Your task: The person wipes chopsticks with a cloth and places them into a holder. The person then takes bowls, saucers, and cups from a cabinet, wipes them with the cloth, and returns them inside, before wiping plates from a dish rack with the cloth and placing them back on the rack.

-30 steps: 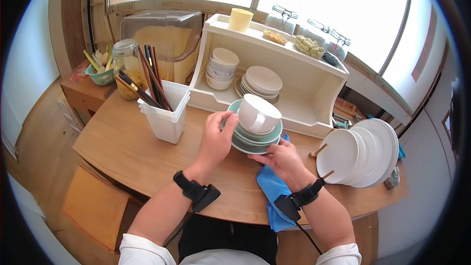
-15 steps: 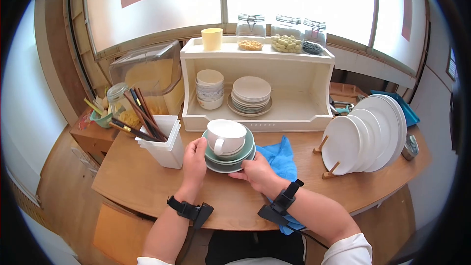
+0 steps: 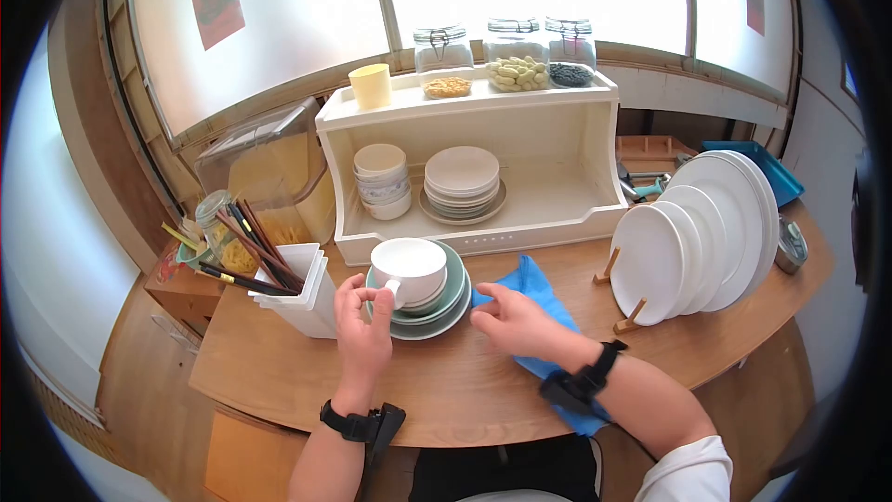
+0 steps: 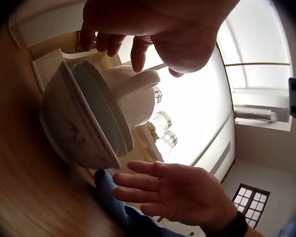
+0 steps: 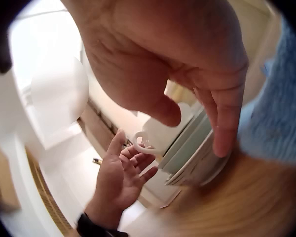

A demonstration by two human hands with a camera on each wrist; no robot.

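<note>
A white cup (image 3: 409, 267) with a handle sits on top of a stack of green and white bowls (image 3: 452, 302), which stands on the wooden table in front of the shelf. At the stack's left is my left hand (image 3: 363, 330), fingers loosely bent near the cup handle (image 4: 138, 84); the left wrist view shows a gap between hand and cup. My right hand (image 3: 520, 321) is at the right of the stack, beside a blue cloth (image 3: 548, 302), with relaxed fingers and nothing held. In the right wrist view its fingers hang close to the bowls (image 5: 192, 153).
The white shelf (image 3: 557, 223) holds stacked bowls (image 3: 382, 188) and plates (image 3: 462, 172), with jars (image 3: 517, 60) and a yellow cup (image 3: 371, 86) on top. Left stands a white container (image 3: 321, 302) of chopsticks; right, white plates (image 3: 646, 265) in a wooden rack (image 3: 630, 318).
The stack with the cup has come down onto the table, slightly left in view. Both hands have let go of it, and the right hand has moved off to the right.
</note>
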